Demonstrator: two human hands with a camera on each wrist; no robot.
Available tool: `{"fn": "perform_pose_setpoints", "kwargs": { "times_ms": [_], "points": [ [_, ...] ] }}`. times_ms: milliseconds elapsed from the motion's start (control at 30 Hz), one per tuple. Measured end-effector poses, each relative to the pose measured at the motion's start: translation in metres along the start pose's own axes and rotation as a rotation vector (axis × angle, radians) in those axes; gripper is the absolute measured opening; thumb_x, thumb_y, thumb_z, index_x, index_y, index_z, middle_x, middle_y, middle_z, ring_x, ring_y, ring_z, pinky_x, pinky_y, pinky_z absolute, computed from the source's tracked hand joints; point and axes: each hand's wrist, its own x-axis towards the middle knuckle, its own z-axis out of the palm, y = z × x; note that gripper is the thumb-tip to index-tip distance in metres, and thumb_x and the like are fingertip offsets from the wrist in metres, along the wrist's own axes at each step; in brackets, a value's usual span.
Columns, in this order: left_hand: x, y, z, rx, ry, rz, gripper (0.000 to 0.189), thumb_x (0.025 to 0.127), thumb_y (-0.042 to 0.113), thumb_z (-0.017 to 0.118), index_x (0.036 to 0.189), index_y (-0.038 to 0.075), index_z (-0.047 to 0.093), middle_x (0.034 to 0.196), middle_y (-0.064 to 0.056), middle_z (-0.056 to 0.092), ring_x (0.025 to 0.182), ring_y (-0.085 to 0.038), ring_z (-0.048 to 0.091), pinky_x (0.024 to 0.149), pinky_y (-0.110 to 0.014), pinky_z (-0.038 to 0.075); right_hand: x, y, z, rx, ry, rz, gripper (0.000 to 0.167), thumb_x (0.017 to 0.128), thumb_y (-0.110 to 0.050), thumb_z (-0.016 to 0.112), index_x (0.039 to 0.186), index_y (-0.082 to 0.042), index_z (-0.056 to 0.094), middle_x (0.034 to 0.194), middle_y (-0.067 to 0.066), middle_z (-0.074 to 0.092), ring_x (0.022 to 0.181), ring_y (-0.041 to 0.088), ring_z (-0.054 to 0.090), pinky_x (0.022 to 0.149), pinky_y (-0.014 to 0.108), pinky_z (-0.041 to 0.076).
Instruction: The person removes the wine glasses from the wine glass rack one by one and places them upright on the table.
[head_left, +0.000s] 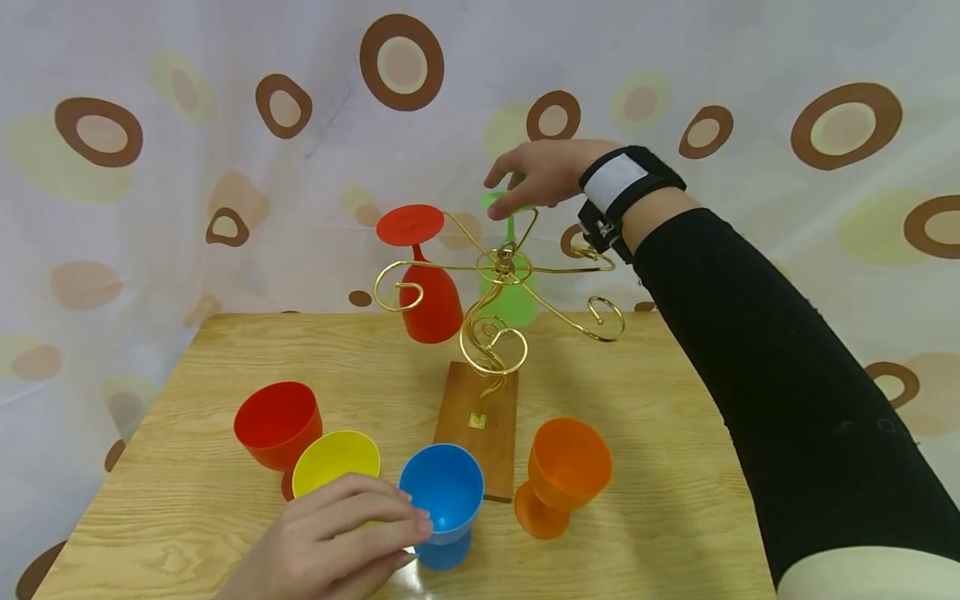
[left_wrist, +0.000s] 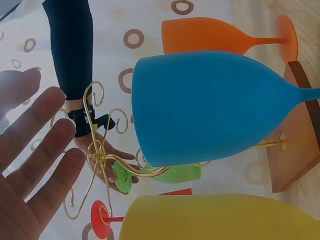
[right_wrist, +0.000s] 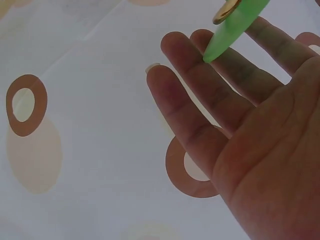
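Note:
A gold wire rack [head_left: 506, 260] with curled arms stands on a wooden base [head_left: 491, 450]. Upside down on its far side hangs a green goblet [head_left: 517, 306], and a red goblet [head_left: 433, 308] hangs to its left. My right hand [head_left: 551, 172] is at the green goblet's foot, fingers extended; the right wrist view has the green foot [right_wrist: 234, 35] against or just before the fingers, contact unclear. My left hand [head_left: 330, 537] is beside an upright blue goblet [head_left: 442, 492]. Its fingers are spread and apart from that goblet in the left wrist view.
A yellow goblet [head_left: 335, 460] and another red goblet [head_left: 277, 425] stand upright on the left of the wooden table [head_left: 660, 467]. An orange goblet [head_left: 572, 465] stands right of the rack's base. Behind the table hangs a patterned cloth [head_left: 465, 50].

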Motion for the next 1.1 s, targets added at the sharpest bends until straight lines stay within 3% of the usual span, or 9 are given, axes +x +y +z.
{"fn": "perform_pose_setpoints", "kwargs": {
  "times_ms": [133, 367, 600, 1100],
  "points": [
    [0.001, 0.000, 0.000, -0.002, 0.003, -0.008, 0.033, 0.093, 0.019, 0.073, 0.124, 0.008, 0.069, 0.115, -0.001, 0.071, 0.104, -0.014, 0.064, 0.091, -0.019, 0.054, -0.003, 0.003, 0.000, 0.015, 0.006, 0.004, 0.069, 0.096, -0.051, 0.060, 0.153, -0.021, 0.036, 0.150, 0.013, 0.047, 0.128, 0.033, 0.053, 0.103, 0.049, 0.049],
    [0.005, -0.001, -0.002, 0.010, 0.031, 0.044, 0.029, 0.093, 0.018, 0.071, 0.120, 0.006, 0.070, 0.113, -0.003, 0.071, 0.103, -0.017, 0.065, 0.091, -0.020, 0.054, -0.007, 0.007, -0.001, -0.001, 0.021, 0.012, 0.070, 0.093, -0.056, 0.060, 0.152, -0.023, 0.038, 0.152, 0.012, 0.045, 0.124, 0.030, 0.056, 0.101, 0.047, 0.050],
    [0.003, -0.003, -0.002, 0.001, 0.016, 0.049, 0.032, 0.093, 0.016, 0.072, 0.122, 0.006, 0.069, 0.116, -0.002, 0.071, 0.104, -0.017, 0.064, 0.091, -0.020, 0.054, -0.013, 0.008, 0.003, -0.078, 0.047, 0.023, 0.062, 0.095, -0.054, 0.057, 0.148, -0.027, 0.044, 0.151, 0.012, 0.046, 0.138, 0.031, 0.044, 0.113, 0.054, 0.034],
    [0.004, -0.003, 0.000, -0.005, 0.020, 0.044, 0.032, 0.093, 0.016, 0.072, 0.123, 0.007, 0.069, 0.115, -0.002, 0.071, 0.104, -0.016, 0.064, 0.090, -0.019, 0.054, -0.022, 0.004, 0.005, -0.125, 0.079, -0.015, 0.054, 0.094, -0.051, 0.059, 0.142, -0.029, 0.051, 0.141, 0.009, 0.054, 0.130, 0.029, 0.050, 0.109, 0.052, 0.039]
  ]
}}
